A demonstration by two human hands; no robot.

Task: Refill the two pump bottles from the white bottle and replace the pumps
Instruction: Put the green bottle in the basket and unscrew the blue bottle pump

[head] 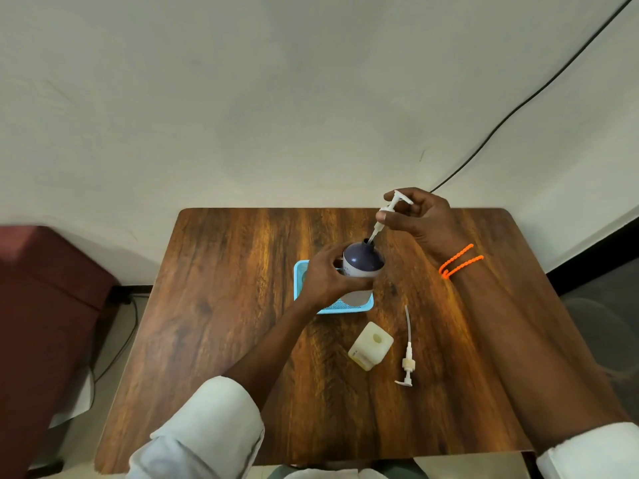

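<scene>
Two hands busy: your left hand grips the dark-topped round pump bottle over the blue mesh plastic tray, steadying it. Your right hand pinches the white pump, tube tip in the neck. Square yellowish bottle stands open on the wooden table, its pump with tube lying just beside it.

Rolled white sleeves; orange beaded band on right wrist.

Two bottles, one dark-topped bottle far, one pale square bottle near, two pumps, one raised pump, one lying pump, one blue basket, one tabletop, two hands, left hand, right hand
</scene>
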